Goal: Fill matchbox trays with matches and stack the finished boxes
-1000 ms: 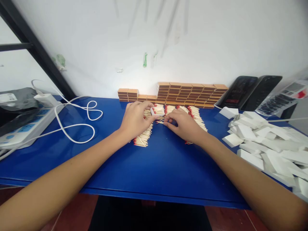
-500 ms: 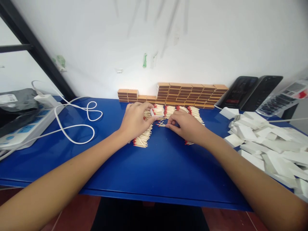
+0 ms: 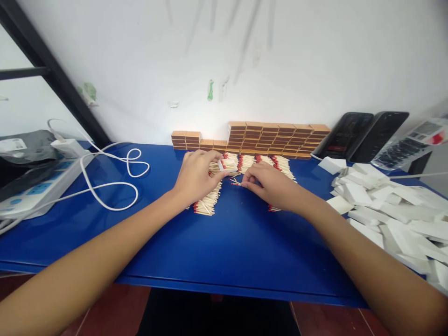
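My left hand (image 3: pixel 199 175) grips a small white matchbox tray (image 3: pixel 228 165) between thumb and fingers; red-tipped matches lie inside it. Just to its right, my right hand (image 3: pixel 264 182) is closed in a pinch on matches (image 3: pixel 236 183) by the blue tabletop, their red heads poking out past the fingertips. Heaps of loose red-headed matches (image 3: pixel 207 203) spread below and beside my left hand. More rows of matches (image 3: pixel 247 163) lie behind and under my right hand, partly hidden by it.
Stacked brown matchboxes (image 3: pixel 273 137) line the wall. A big pile of white empty trays (image 3: pixel 388 200) covers the right side, with two phones (image 3: pixel 345 135) and a plastic bottle (image 3: pixel 402 142) behind it. At left are a white cable (image 3: pixel 108 186) and a power strip (image 3: pixel 45 184).
My right fingers have picked at the few loose matches beside the tray, and these now sit closer to the fingertips. The tray has tilted slightly in my left hand.
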A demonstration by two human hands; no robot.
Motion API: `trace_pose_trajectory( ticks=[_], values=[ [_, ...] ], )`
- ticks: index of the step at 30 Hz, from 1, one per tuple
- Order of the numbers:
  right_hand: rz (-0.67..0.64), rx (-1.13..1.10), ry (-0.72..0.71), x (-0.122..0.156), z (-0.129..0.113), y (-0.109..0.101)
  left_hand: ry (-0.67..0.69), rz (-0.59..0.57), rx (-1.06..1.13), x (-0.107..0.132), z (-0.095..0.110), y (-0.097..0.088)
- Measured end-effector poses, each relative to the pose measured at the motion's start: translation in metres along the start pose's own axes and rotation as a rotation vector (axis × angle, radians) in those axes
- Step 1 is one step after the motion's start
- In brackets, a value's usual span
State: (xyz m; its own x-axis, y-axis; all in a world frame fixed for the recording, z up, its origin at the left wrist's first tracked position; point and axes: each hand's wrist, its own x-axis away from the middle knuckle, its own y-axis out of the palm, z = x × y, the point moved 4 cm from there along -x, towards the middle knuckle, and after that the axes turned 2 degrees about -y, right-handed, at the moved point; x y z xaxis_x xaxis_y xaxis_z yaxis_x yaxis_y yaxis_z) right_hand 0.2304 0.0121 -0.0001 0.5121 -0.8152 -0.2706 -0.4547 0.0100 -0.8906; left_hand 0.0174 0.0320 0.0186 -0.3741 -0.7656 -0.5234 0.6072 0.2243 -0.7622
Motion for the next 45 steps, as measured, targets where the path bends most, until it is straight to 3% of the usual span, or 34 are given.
trace_pose_trajectory(
  ticks=[6, 13, 16, 22, 33, 45],
  values=[
    [-0.088, -0.211, 0.125, 0.006, -0.001, -0.022, 0.013, -0.01, -0.013, 0.0, -0.001, 0.0],
    [0.203, -0.068, 0.075, 0.001, -0.002, -0.024, 0.091, -0.069, 0.033, 0.003, 0.004, 0.007],
    [0.243, -0.007, -0.014, 0.001, -0.004, -0.019, 0.135, -0.084, 0.068, 0.005, 0.008, 0.008],
    [0.252, -0.025, -0.076, 0.001, -0.009, -0.013, 0.184, -0.07, 0.117, 0.006, 0.013, 0.008],
    [0.209, -0.091, 0.043, 0.001, -0.001, -0.028, 0.115, -0.052, 0.175, 0.002, 0.007, 0.005],
    [0.166, -0.102, -0.006, 0.001, -0.003, -0.017, 0.15, -0.059, 0.156, 0.004, 0.011, 0.006]
  ],
)
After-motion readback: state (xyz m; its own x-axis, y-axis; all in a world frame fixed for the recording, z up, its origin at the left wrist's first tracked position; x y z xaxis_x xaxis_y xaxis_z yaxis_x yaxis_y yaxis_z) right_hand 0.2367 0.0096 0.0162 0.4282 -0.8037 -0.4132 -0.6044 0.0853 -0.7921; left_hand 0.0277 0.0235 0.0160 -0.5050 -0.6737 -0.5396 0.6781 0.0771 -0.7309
